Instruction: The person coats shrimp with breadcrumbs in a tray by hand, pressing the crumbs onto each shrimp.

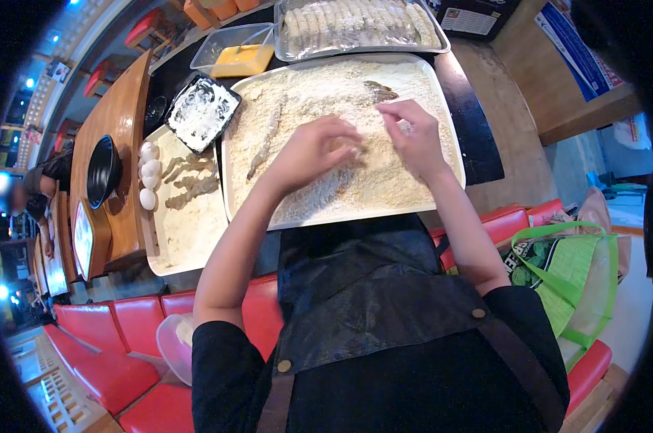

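A white tray (449, 137) is spread with pale breadcrumbs (319, 191). Above its middle is my left hand (318, 149), slightly blurred, its fingers loosely curled with a gap to the thumb. My right hand (416, 137) hovers to the right, thumb and fingers bent but apart; I see nothing held in either. Just beyond the right fingertips a dark shrimp tail (381, 91) pokes from the crumbs. One floured shrimp (271, 128) lies stretched out on the tray's left side, tail towards me.
Left stands a tray (189, 249) with raw shrimp (191, 189) and several eggs (149, 172), beside a black flour container (202, 112). Behind are a yellow batter tub (243, 60) and a tray of coated shrimp (355, 27). Another person (41, 187) is far left.
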Tool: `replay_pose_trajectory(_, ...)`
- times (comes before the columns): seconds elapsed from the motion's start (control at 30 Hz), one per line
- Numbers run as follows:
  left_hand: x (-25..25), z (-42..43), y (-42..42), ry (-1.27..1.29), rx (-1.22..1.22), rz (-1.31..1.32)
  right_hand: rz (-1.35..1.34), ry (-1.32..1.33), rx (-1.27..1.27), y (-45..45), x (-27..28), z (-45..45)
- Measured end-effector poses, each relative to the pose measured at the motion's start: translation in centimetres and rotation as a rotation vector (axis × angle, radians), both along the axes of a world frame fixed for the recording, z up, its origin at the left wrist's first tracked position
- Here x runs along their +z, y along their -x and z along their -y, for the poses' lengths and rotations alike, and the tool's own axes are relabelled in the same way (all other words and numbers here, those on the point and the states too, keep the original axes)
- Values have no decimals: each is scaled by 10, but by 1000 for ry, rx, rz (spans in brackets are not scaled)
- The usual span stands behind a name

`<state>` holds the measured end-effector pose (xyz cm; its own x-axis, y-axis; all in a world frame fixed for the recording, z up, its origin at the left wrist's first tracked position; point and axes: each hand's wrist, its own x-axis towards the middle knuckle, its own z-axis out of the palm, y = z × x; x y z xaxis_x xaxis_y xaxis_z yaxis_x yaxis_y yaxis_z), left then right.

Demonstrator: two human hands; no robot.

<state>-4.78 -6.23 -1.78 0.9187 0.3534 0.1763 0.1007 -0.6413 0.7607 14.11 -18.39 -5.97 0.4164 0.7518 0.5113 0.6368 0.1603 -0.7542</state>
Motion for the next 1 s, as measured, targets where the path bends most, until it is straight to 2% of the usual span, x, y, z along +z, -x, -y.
replay_pose_trajectory(0.07,-21,-6,18,-186,41,90,142,-3,152,4,8,1)
replay_pose_trajectory(0.17,-33,5,36,-143,143,20,229,43,390,16,15,-5)
replay_pose_trajectory(0.27,-45,15,42,-185,251,83,227,121,564,27,9,-15)
replay_pose_trajectory(0.37,-47,20,41,-200,298,98,217,215,578,29,-1,-22)
replay_pose_trajectory(0.5,-48,20,40,-216,291,145,232,203,571,28,-3,-22)
replay_pose_trajectory(0.6,-38,17,42,-111,274,43,268,198,538,31,3,-18)
replay_pose_trajectory(0.7,-32,18,53,-355,216,158,286,214,515,30,4,-12)
replay_pose_trajectory(0.8,-41,16,68,-290,227,139,286,254,519,32,5,-6)
replay_pose_trajectory(1.0,-49,14,70,-332,204,158,256,220,528,35,-4,-10)
